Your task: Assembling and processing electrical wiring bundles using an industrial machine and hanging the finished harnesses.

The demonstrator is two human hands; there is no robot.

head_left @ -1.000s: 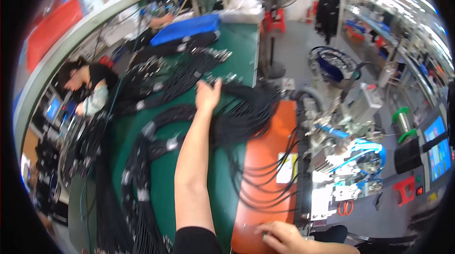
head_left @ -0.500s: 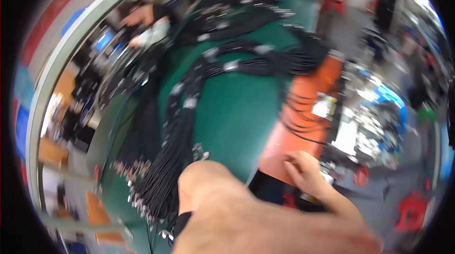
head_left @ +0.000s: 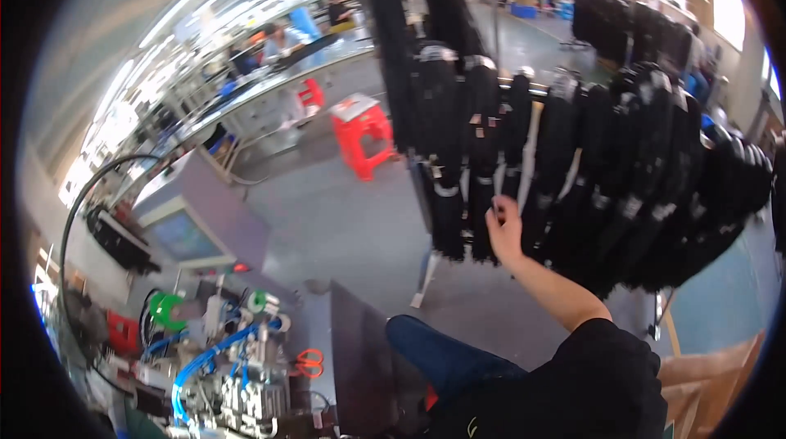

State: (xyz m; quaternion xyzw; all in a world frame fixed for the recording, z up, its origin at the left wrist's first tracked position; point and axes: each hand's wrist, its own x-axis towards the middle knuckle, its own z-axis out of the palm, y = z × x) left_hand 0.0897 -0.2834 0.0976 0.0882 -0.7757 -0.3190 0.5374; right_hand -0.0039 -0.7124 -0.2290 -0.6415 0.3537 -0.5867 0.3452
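Observation:
Several thick bundles of black cable (head_left: 565,144) hang side by side from a rack, some bound with pale ties. My right hand (head_left: 506,230) reaches up to the lower part of the bundles on the left side of the row. Its fingers are curled together close against the black cables. Whether a cable is pinched between them is too small to make out. Bare forearm and a black sleeve lead back to the lower right. My left hand does not appear in the picture.
A red stool (head_left: 360,136) stands on the grey floor. At lower left, a machine with blue tubes (head_left: 196,365) sits beside orange-handled scissors (head_left: 309,363) and a grey cabinet with a screen (head_left: 184,234). A brown carton (head_left: 712,382) is at lower right.
My view has swung from the green table of cables and the orange surface to the hanging rack. My right hand has moved to the hanging bundles; my left arm has left the picture.

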